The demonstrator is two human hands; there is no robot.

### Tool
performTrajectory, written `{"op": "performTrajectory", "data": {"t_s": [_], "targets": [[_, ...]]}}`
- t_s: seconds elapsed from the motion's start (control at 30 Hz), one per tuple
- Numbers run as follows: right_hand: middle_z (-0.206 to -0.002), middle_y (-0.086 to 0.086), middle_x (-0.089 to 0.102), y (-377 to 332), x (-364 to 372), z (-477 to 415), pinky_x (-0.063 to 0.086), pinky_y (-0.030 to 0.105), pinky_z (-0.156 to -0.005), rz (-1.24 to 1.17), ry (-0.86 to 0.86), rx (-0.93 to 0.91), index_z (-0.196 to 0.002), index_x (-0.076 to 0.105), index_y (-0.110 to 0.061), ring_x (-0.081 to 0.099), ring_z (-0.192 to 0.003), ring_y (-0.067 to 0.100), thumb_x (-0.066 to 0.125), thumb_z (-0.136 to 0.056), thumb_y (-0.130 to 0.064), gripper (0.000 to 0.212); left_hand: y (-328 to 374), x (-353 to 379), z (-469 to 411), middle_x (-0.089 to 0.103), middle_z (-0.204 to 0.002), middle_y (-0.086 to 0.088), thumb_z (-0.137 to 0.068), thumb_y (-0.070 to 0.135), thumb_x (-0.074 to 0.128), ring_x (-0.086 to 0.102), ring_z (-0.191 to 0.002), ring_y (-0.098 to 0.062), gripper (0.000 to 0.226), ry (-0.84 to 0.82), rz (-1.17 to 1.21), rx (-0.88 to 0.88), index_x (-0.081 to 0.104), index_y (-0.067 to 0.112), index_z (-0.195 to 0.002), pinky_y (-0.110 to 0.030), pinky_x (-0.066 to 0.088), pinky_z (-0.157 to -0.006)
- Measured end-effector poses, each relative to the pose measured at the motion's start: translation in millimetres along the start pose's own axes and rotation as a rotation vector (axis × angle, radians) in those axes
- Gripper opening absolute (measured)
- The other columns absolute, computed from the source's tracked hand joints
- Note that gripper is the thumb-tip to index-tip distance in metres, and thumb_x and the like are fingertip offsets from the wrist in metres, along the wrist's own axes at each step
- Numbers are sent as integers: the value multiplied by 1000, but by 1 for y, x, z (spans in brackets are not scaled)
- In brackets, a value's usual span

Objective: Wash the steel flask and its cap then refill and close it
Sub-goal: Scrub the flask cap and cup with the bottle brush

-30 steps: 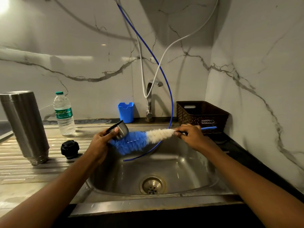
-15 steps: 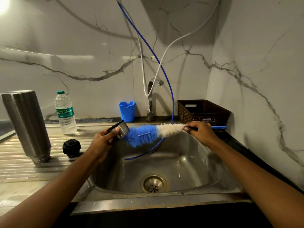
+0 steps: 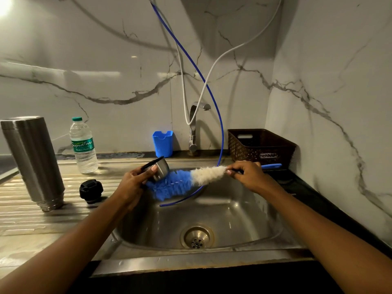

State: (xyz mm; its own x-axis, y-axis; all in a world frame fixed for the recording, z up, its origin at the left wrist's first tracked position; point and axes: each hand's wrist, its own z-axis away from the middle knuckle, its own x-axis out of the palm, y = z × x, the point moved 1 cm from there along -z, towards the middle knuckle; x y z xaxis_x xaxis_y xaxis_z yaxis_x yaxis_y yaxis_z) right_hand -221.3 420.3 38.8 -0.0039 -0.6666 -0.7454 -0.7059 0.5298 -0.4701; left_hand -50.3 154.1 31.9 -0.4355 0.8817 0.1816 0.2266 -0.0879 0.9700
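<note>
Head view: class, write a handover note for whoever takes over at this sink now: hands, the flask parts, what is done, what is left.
Left hand grips the steel cap over the sink. Right hand pinches the handle of the brush, blue bristles against the cap.
Flask stands mouth down on the drainboard, black stopper beside it, water bottle behind.
Done: flask likely washed. Left: finish cap, rinse, refill, close.
</note>
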Motion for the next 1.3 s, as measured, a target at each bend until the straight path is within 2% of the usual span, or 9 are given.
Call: {"op": "performTrajectory", "data": {"t_s": [0.07,0.2,0.33,0.47,0.57,0.73,0.9,1.1,1.3], "targets": [[-102,-6,68,7,-5,-3,29,39,-99,-5,30,24,-104,71,-25,53,-103,16,63,-88,-28,18,0,-2,-1,70,-80,-2,-86,17,56,64,-87,-19,23,7,5,-2,60,6,-107,-28,48,-76],[-104,-5,67,30,-18,-4,29,39,-102,-93,70,153,-97,67,-37,49,-112,27,63,-87,-30,13,-4,1,-2,62,-52,8,-92,13,52,63,-61,-4,23,-5,-7,-15,57,2,-112,-21,50,-69],[-101,-7,67,14,-3,-2,25,34,-88,20,17,35,-104,70,-30,50,-105,22,62,-88,-31,18,-2,-2,-1,67,-71,3,-91,14,54,63,-83,-14,30,30,9,-7,56,2,-118,-27,49,-77],[-98,-8,68,18,-16,-2,27,37,-100,-38,30,52,-103,71,-25,55,-103,20,64,-87,-27,18,-1,-2,0,66,-103,-9,-90,13,56,63,-95,-18,31,55,-1,-5,56,5,-120,-29,50,-80],[-94,-11,67,31,-22,0,33,48,-101,-84,-13,108,-100,69,-35,53,-107,26,64,-86,-32,15,-2,1,1,66,-104,-10,-87,14,58,63,-96,-20,33,35,11,-4,57,6,-118,-31,50,-81],[-97,-6,68,7,-3,-4,27,36,-92,18,-11,-22,-103,71,-29,55,-100,20,63,-87,-33,18,-3,6,2,66,-109,-12,-71,25,63,62,-104,-27,51,-11,-37,20,58,7,-118,-33,50,-80],[-103,-3,68,23,-23,0,27,39,-101,-68,41,103,-105,70,-23,52,-108,22,63,-88,-27,20,-4,2,0,65,-114,-14,-70,24,64,61,-108,-26,57,-29,-10,14,56,5,-123,-38,47,-95],[-94,-8,68,6,-4,-3,33,44,-97,-37,-9,-11,-103,71,-27,58,-99,19,64,-86,-30,18,-3,1,1,66,-104,-10,-71,23,62,63,-99,-25,41,-22,-11,31,60,12,-110,-31,50,-74],[-100,-4,68,11,-7,0,28,38,-95,7,-10,40,-105,70,-27,52,-104,20,62,-88,-31,19,-5,5,2,68,-99,-5,-78,13,61,64,-93,-17,29,-32,-38,32,61,12,-107,-24,54,-72]]}}
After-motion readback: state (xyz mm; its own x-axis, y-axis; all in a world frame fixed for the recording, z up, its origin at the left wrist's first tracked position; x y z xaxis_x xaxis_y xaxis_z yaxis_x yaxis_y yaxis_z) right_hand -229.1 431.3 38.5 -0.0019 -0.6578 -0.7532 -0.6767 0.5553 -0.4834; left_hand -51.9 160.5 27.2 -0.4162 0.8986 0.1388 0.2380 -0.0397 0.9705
